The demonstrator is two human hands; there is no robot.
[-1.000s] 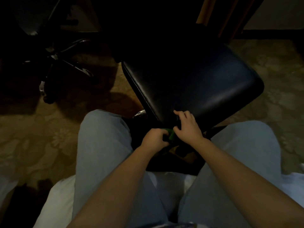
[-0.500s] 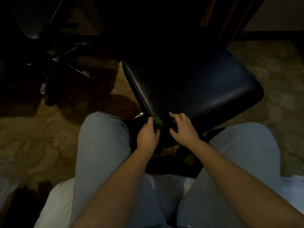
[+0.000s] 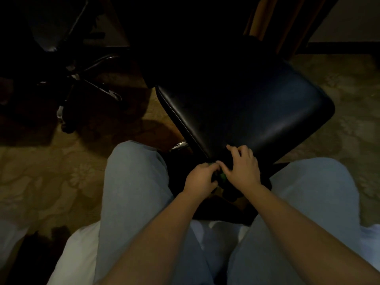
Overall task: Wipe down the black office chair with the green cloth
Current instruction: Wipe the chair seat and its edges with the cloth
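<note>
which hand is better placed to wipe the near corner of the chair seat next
Left, probably. The left hand is curled round the green cloth right at the near corner of the black office chair seat. The right hand rests bare fingers on that corner, likely steadying it.

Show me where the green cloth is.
Head view, lower centre: the green cloth peeks between the left hand and right hand, just under the near corner of the black padded chair seat.

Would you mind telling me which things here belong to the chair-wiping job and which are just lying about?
In the job: black office chair, green cloth, left hand holding it, right hand on the seat corner.
Lying about: second office chair, patterned carpet.
</note>
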